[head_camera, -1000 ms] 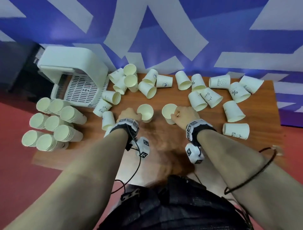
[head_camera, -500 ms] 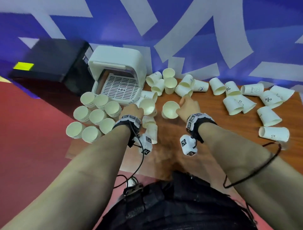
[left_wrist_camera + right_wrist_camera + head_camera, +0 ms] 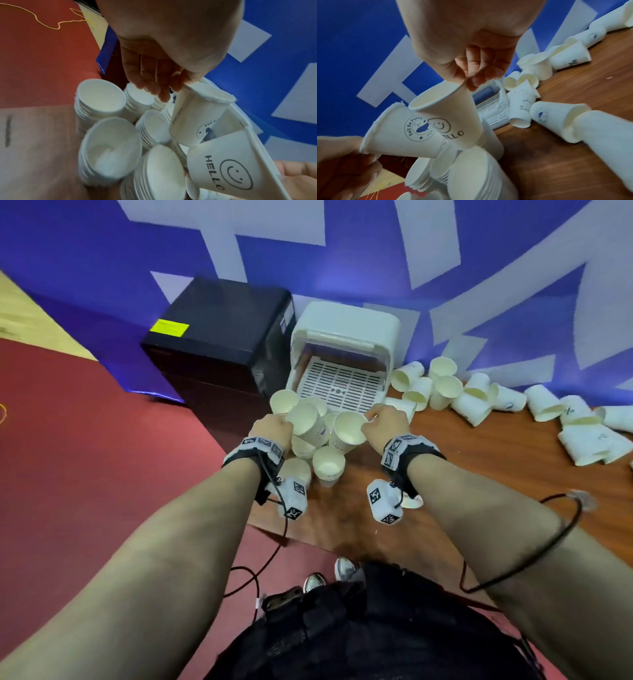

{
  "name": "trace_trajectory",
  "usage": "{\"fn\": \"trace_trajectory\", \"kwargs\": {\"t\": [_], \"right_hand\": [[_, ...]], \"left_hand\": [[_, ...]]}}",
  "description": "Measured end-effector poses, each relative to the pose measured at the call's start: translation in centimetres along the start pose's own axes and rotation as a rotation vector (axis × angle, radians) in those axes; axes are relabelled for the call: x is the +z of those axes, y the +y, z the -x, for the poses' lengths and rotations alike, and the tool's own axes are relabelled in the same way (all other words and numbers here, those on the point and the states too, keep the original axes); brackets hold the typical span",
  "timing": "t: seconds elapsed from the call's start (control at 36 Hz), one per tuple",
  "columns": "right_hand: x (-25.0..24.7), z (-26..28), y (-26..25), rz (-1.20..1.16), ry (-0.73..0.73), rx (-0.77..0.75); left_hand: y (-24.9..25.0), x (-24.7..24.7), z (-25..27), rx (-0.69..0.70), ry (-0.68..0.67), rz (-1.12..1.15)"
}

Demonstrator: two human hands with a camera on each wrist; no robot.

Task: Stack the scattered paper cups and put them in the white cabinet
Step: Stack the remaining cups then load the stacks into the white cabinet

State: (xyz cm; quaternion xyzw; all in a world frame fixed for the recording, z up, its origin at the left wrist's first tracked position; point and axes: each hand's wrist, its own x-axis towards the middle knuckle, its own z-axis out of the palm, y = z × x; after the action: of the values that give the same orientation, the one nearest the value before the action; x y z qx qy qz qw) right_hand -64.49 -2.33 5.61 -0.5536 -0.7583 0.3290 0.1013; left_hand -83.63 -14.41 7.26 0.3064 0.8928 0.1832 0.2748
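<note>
This looks like a staged recording or demo room rather than a home. Beyond the fingers rises a blue wall (image 3: pixel 376 268) with big white graphic shapes. Below them stands a bare wooden table (image 3: pixel 479 474), and off to their left lie red carpet (image 3: pixel 85 457) and a black cabinet (image 3: pixel 219 337). Tagged camera bands (image 3: pixel 404 450) wrap both wrists.

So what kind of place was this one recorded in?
Probably a staged recording area in an office or lab, not a home: a blue wall with large pale graphics, red floor, and a wooden table beside a black box-like unit.
</note>
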Motion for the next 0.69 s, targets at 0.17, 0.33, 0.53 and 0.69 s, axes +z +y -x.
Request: {"fn": "trace_trajectory", "kwargs": {"t": [0.17, 0.33, 0.53, 0.69], "right_hand": [[2.8, -1.9, -4.2, 0.005, -0.059, -0.076], [4.8, -3.2, -5.7, 0.027, -0.110, -0.074], [5.4, -4.2, -5.7, 0.080, -0.150, -0.072], [5.7, -4.8, -5.6, 0.139, -0.175, -0.092]], "left_hand": [[-3.3, -3.7, -1.0, -0.078, 0.123, 0.056], [-5.7, -5.3, -1.9, -0.132, 0.194, 0.086], [-6.1, -4.7, -2.6, -0.142, 0.171, 0.100], [-5.9, -3.9, -3.5, -0.143, 0.149, 0.088]]}}
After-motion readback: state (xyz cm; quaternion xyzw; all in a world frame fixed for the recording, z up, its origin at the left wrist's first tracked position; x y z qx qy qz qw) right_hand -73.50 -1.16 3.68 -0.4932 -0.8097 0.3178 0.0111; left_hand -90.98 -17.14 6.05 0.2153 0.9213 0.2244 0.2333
